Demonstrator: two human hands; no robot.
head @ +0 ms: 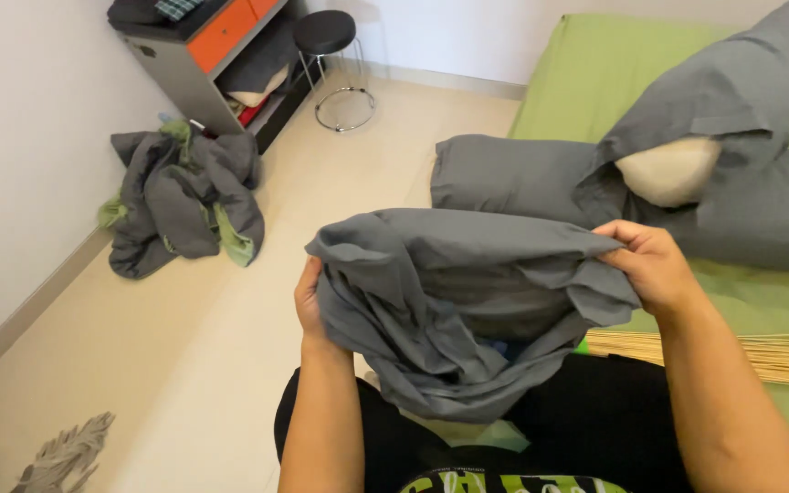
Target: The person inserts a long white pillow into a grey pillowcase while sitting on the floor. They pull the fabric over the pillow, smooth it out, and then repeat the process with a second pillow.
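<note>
Both our hands grip a bunched grey pillowcase (468, 301) in front of our lap: our left hand (310, 297) pinches its edge at nine o'clock with the fingers tucked into the folds, and our right hand (655, 265) clutches the upper corner at three o'clock, fingers curled over the cloth. The fabric hangs slack between them, its lower folds drooping at six o'clock over our black trousers (595, 411). Just beyond, at one o'clock, a grey-cased pillow (541, 178) lies on the green bed (595, 64), and a second pillow (673, 169) shows its cream inner where its grey cover gapes. At ten o'clock a heap of grey and green bedding (184, 201) sits on the floor (194, 347), well apart. Farther off at eleven o'clock stand a grey shelf unit (203, 64) and a black stool (326, 32).
</note>
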